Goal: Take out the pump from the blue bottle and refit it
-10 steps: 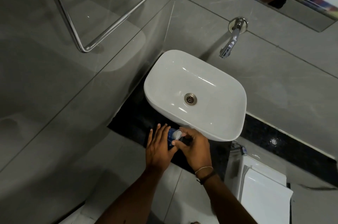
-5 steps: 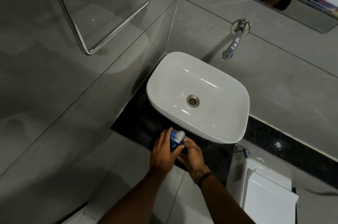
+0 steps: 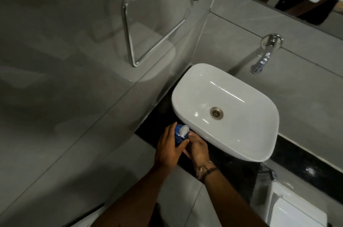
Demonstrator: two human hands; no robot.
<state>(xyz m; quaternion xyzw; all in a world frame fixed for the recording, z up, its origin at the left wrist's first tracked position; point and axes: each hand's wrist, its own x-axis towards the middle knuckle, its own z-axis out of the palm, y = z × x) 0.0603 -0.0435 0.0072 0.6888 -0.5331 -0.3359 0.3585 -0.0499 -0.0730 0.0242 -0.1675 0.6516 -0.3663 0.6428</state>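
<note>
The blue bottle (image 3: 178,135) stands on the black counter (image 3: 233,168) just in front of the white basin's near left corner. Its white pump head (image 3: 184,130) sits on top of it. My left hand (image 3: 168,148) wraps around the bottle's left side, thumb across its front. My right hand (image 3: 198,148) is cupped against the bottle's lower right side, fingers pointing toward the left hand. Most of the bottle's body is hidden between the two hands.
A white basin (image 3: 246,139) with a metal drain (image 3: 216,113) fills the counter right of the bottle. A chrome tap (image 3: 262,59) juts from the grey tiled wall. A chrome towel ring (image 3: 130,41) hangs on the left wall. A white toilet tank (image 3: 295,210) is at lower right.
My right hand has slid from on top of the pump head down to the bottle's lower right side. My left hand has closed tighter around the bottle. The camera has shifted.
</note>
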